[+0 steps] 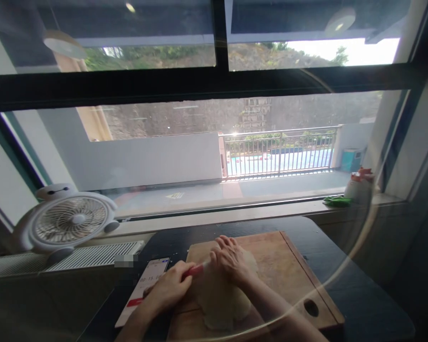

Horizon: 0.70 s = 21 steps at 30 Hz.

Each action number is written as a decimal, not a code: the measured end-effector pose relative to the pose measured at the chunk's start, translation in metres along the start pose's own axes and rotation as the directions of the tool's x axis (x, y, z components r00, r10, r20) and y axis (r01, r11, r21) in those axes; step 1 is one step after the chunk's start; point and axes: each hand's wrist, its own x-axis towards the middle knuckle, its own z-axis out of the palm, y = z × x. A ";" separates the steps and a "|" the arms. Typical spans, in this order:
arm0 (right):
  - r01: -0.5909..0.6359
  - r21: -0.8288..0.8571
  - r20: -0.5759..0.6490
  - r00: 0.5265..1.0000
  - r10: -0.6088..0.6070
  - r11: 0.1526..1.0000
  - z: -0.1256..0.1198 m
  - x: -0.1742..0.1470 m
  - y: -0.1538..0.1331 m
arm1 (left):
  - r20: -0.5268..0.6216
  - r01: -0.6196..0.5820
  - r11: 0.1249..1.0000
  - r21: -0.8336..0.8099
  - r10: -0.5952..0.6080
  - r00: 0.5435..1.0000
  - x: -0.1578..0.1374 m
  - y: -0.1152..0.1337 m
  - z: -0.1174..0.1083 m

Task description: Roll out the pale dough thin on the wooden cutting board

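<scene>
Dough's (pixel 217 306) lying on the board (pixel 285 266); from there, phone's (pixel 143 280) sitting at nine o'clock, fan's (pixel 79 218) standing at ten, bottle's (pixel 355 188) standing around one-thirty.

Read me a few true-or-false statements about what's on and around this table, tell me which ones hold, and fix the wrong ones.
1. The pale dough lies on a wooden board. True.
2. The left hand holds nothing. False: it is closed around a red object, mostly covered by the fingers.
3. The right hand is over the dough. True.
4. The phone lies to the right of the board. False: it lies to the left, partly hidden by the left hand and arm.
5. A white fan stands to the left, near the window. True.
6. The bin outside is yellow. False: it is teal.
</scene>
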 end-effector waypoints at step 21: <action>-0.194 -0.017 -0.098 0.977 0.191 0.981 0.017 -0.039 0.014 | -0.342 -0.057 0.994 0.090 0.085 0.936 0.008 0.059 0.053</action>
